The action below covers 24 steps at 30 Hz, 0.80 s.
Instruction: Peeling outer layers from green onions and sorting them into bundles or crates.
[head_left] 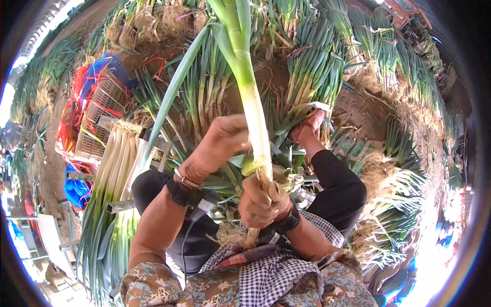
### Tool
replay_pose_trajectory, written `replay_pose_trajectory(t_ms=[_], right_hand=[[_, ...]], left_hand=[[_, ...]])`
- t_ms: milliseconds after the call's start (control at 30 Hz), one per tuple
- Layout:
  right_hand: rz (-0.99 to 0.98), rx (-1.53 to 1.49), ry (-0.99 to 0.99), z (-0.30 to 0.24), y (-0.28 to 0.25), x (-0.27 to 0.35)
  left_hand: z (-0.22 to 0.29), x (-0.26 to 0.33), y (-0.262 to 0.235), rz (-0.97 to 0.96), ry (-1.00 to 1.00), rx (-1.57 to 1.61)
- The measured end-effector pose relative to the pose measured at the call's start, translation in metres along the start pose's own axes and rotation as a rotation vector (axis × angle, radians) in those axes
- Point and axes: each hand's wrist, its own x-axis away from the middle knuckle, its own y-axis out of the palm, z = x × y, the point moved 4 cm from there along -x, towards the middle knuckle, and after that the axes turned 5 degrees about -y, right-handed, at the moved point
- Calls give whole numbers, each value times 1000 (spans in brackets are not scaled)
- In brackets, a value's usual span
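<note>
A long green onion [254, 105] stands nearly upright in front of me, green leaves at the top and a white shaft below. My right hand [260, 204] is closed around its lower shaft. Shaggy roots [232, 235] show just under that hand. My left hand [225, 138] is bent beside the middle of the shaft; its fingers are blurred and partly behind the stalk, so its grip is unclear. Close below it, a loose pale-green piece of leaf [250, 166] hangs against the shaft.
Clean white-shafted green onions [116, 163] lie in a stack at my left. Beyond them is a beige plastic crate [97, 120] with red and blue strapping. Several green onion bundles [317, 66] stand ahead on soil. More rooted onions [386, 204] lie at my right.
</note>
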Motion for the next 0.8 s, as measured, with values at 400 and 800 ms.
replay_pose_trajectory(t_ms=[400, 800], right_hand=[[478, 1826, -169, -18, -67, -10], [452, 330, -470, -33, -69, -27]], left_hand=[[1, -31, -65, 81, 86, 390], [15, -21, -84, 198, 270, 495]])
